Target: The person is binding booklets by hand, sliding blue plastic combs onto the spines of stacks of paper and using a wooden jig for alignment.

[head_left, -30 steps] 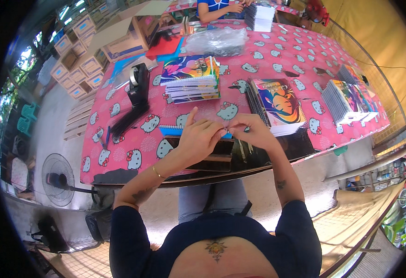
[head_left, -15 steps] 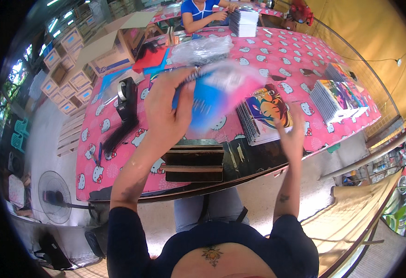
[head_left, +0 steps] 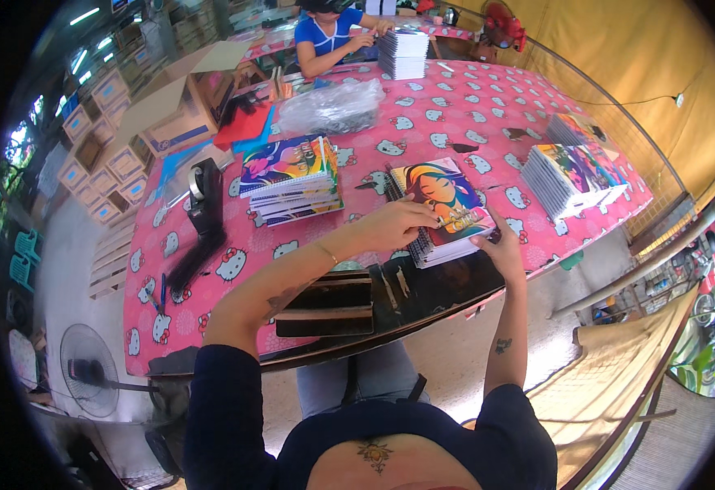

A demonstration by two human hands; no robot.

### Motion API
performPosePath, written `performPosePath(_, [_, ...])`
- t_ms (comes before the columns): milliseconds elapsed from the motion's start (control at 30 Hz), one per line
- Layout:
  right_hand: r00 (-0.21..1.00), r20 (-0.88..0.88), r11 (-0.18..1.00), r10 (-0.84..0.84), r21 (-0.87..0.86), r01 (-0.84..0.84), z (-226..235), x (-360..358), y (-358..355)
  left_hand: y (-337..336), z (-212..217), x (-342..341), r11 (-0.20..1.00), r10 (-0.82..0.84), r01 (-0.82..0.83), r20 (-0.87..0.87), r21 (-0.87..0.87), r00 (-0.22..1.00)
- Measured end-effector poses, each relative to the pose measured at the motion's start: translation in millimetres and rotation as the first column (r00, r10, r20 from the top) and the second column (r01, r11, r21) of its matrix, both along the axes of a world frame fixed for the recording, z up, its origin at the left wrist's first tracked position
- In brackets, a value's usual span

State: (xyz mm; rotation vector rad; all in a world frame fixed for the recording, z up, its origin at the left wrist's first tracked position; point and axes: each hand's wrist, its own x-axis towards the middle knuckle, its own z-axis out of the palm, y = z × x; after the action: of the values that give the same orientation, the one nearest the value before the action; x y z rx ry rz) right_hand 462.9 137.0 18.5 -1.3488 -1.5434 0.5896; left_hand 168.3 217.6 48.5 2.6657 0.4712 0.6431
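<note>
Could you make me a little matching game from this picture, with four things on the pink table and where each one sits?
Things:
1. tape dispenser
2. clear plastic bag
3. notebook stack
4. pens

Places:
A. under both hands
B. near the table's left front edge
C. far side, near the seated person
D. left of the colourful pile of notebooks

Pairs: 1-D, 2-C, 3-A, 4-B

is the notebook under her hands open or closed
Closed: the notebook lies flat on its stack, colourful cover up, both hands resting on its near edge.

Pink-clothed table (head_left: 488, 106) (long) — yellow wall (head_left: 659, 49).
</note>
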Motion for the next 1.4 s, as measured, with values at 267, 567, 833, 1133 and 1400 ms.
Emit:
performPosePath(267, [0.965, 0.073, 0.943, -0.254, 0.242, 0.23, 20, 11, -57, 27, 47, -151, 0.697, 0.647, -0.652, 0.13, 0.299, 0.752])
performPosePath(567, [0.984, 0.111, 0.898, 0.137, 0.405, -0.17, 79, -124, -64, -28, 69, -204, 0.5, 0.733, -0.757, 0.26, 0.422, 0.629])
performPosePath(833, [0.797, -0.432, 0.902, 0.422, 0.109, -0.419, 16, -190, -45, -125, 149, -126, 0.859, 0.419, -0.418, 0.062, 0.296, 0.906])
performPosePath(1133, [0.727, -0.572, 0.906, 0.379, 0.069, -0.418, -1, -201, -55, -133, 152, -114, 0.843, 0.482, -0.46, -0.014, 0.281, 0.876])
performPosePath(1400, [0.699, -0.585, 0.889, 0.411, 0.089, -0.448, -18, -206, -56, -130, 145, -113, 0.851, 0.463, -0.429, -0.047, 0.302, 0.885])
